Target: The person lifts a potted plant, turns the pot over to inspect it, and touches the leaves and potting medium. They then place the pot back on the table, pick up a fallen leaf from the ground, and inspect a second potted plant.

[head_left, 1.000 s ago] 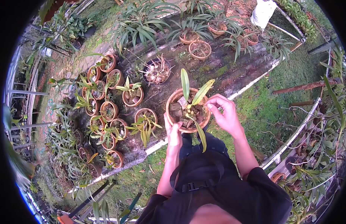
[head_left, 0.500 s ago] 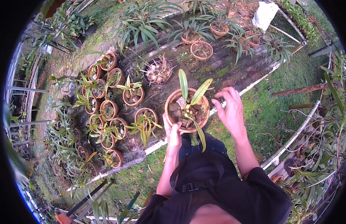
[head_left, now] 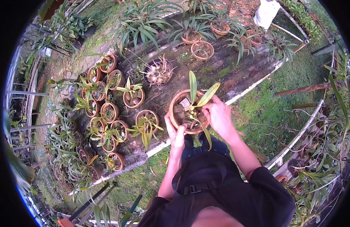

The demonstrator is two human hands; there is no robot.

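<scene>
In the head view, the left hand (head_left: 177, 135) is clasping a round, orange-brown terracotta pot (head_left: 172, 109), its thumb lying over the near rim and its fingers wrapping the outer wall; this grip is presumably bearing the pot's weight while leaving the open top facing the person. The pot is hanging in the air just in front of the black, short-sleeved garment (head_left: 220, 178), probably so that its contents are staying within easy sight and reach.

The right hand (head_left: 220, 117) is bending over the opposite side of the rim, thumb and fingers curling close together near the foot of a slender, green-leaved plant (head_left: 192, 108); whether they are pinching anything, I cannot tell. Two long leaves are pointing up and away from the person, and one is drooping over the near rim. A pale, blocky chunk (head_left: 185, 103) is sitting beside the stem, perhaps helping to prop it.

Beyond, smaller terracotta pots (head_left: 102, 113) are standing close together on a dark, moss-stained slab (head_left: 235, 77), the crowding likely saving room. A heap of pale, dry, bulb-like pieces (head_left: 159, 72) is filling a separate dark, round container.
</scene>
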